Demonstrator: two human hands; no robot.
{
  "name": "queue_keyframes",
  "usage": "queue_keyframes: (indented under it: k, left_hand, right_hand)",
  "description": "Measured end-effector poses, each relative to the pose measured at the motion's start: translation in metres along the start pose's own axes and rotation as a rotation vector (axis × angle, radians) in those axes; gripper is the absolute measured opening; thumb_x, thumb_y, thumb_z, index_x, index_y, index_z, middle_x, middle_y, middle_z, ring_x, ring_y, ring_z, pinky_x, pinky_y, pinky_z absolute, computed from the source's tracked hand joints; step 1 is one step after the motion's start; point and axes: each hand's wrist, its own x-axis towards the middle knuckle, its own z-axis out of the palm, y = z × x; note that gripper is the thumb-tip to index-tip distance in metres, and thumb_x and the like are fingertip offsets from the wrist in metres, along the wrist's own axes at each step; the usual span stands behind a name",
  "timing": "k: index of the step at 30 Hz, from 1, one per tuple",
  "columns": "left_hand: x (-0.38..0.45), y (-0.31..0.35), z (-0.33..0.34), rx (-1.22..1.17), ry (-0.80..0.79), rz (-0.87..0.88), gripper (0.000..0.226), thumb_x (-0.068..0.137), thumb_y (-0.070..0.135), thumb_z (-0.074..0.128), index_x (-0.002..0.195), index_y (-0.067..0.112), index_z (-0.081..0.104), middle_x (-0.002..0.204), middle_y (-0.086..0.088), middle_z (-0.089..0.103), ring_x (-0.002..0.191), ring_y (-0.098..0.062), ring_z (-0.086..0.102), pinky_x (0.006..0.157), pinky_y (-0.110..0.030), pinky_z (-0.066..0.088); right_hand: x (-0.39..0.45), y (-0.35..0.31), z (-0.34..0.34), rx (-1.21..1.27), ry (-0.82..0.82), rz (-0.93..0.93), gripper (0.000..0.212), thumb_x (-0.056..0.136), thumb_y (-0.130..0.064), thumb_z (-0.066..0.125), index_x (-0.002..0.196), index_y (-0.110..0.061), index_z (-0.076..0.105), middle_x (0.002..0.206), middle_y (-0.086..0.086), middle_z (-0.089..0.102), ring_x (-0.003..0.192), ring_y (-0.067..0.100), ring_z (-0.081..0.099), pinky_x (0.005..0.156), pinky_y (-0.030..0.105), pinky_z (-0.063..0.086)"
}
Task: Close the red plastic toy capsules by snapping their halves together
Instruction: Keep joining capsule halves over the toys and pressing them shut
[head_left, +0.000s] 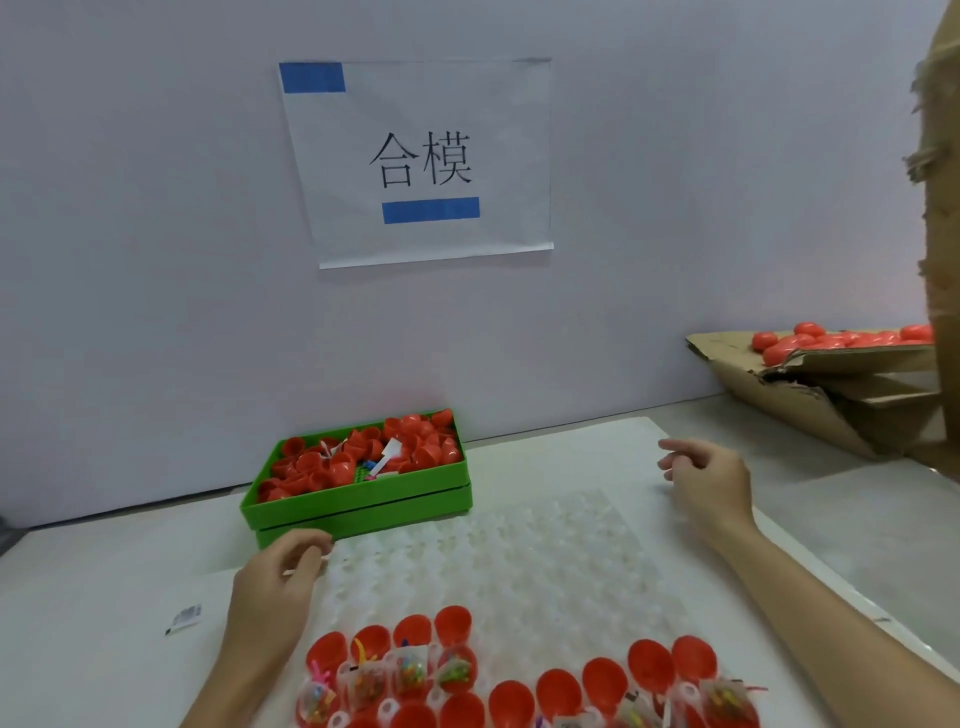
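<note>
Several open red capsule halves stand in a clear dimpled holder tray at the bottom of the view; some hold small bagged toys. A green tray behind it is heaped with loose red capsule halves. My left hand hovers at the holder's left edge, just in front of the green tray, fingers loosely curled, holding nothing. My right hand floats above the table to the right of the holder, fingers relaxed and empty.
A torn cardboard box at the far right holds several closed red capsules. A white wall with a paper sign stands right behind the trays. A small wrapper lies on the table at left.
</note>
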Motion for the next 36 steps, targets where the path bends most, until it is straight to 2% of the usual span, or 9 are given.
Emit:
queue_keyframes:
  k: [5,10,14,18,23,26,28,31,36]
  left_hand:
    - [-0.004,0.003,-0.004,-0.017,0.070,-0.034,0.027,0.095,-0.003,0.052,0.087,0.015,0.070,0.091,-0.001,0.071,0.088,-0.020,0.066,0.083,-0.039,0.054]
    - [-0.002,0.002,-0.007,-0.077,0.148,-0.079,0.030,0.094,-0.001,0.052,0.082,0.019,0.071,0.087,0.004,0.071,0.087,-0.015,0.065,0.079,-0.033,0.053]
    - [-0.001,0.003,-0.007,-0.115,0.159,-0.097,0.031,0.092,-0.003,0.053,0.080,0.017,0.072,0.084,0.003,0.072,0.085,-0.016,0.065,0.077,-0.032,0.051]
    - [0.000,0.003,-0.007,-0.139,0.164,-0.115,0.032,0.092,-0.003,0.052,0.079,0.018,0.072,0.084,0.001,0.072,0.086,-0.016,0.064,0.076,-0.029,0.048]
    - [-0.001,0.008,-0.007,-0.125,0.138,-0.107,0.031,0.093,-0.004,0.051,0.081,0.015,0.073,0.086,0.000,0.071,0.088,-0.016,0.064,0.077,-0.029,0.049]
    - [-0.002,0.009,-0.007,-0.113,0.125,-0.096,0.031,0.093,-0.004,0.051,0.081,0.016,0.072,0.085,0.000,0.071,0.088,-0.017,0.064,0.078,-0.030,0.050]
    - [-0.003,0.009,-0.007,-0.113,0.122,-0.091,0.033,0.093,-0.005,0.051,0.080,0.019,0.071,0.085,0.001,0.071,0.088,-0.017,0.064,0.079,-0.031,0.052]
    - [-0.003,0.009,-0.008,-0.132,0.129,-0.094,0.034,0.093,-0.004,0.052,0.080,0.022,0.070,0.086,0.001,0.071,0.088,-0.018,0.064,0.079,-0.031,0.052]
    - [-0.002,0.009,-0.008,-0.144,0.127,-0.102,0.034,0.093,-0.003,0.052,0.081,0.023,0.070,0.086,0.002,0.071,0.089,-0.018,0.065,0.080,-0.033,0.053]
  right_hand:
    - [0.000,-0.001,-0.004,-0.031,-0.046,0.002,0.031,0.090,0.002,0.046,0.099,-0.006,0.075,0.082,0.008,0.071,0.070,0.013,0.063,0.061,0.021,0.048]
    - [-0.015,-0.021,-0.004,-0.138,-0.044,-0.189,0.032,0.089,0.001,0.047,0.093,-0.014,0.074,0.082,0.008,0.071,0.065,0.000,0.063,0.057,0.001,0.041]
    - [-0.019,-0.082,-0.007,-0.239,-0.332,-0.347,0.030,0.091,0.004,0.050,0.087,-0.013,0.075,0.079,0.008,0.073,0.065,0.017,0.065,0.056,0.005,0.043]
    - [-0.049,-0.151,-0.011,-0.340,-0.718,-0.508,0.028,0.094,-0.011,0.055,0.086,-0.029,0.076,0.076,-0.006,0.075,0.072,0.006,0.070,0.067,0.021,0.052]
    - [-0.116,-0.177,0.011,-0.506,-1.024,-0.667,0.018,0.090,-0.025,0.060,0.089,-0.032,0.077,0.076,-0.020,0.072,0.070,-0.006,0.067,0.067,0.007,0.048]
    - [-0.140,-0.165,0.040,-0.702,-1.128,-0.756,0.016,0.094,-0.027,0.061,0.101,-0.027,0.076,0.089,-0.014,0.073,0.079,-0.001,0.064,0.072,0.011,0.050]
    - [-0.148,-0.158,0.055,-0.810,-1.192,-0.746,0.019,0.094,-0.032,0.062,0.105,-0.023,0.075,0.095,-0.009,0.072,0.082,0.005,0.063,0.079,0.023,0.055]
    - [-0.152,-0.152,0.067,-0.894,-1.288,-0.683,0.019,0.091,-0.032,0.066,0.100,-0.018,0.076,0.095,-0.005,0.072,0.084,0.014,0.066,0.079,0.034,0.058]
    - [-0.152,-0.145,0.074,-0.901,-1.257,-0.653,0.011,0.089,-0.021,0.067,0.090,-0.017,0.076,0.088,-0.005,0.073,0.079,0.014,0.067,0.075,0.035,0.060]
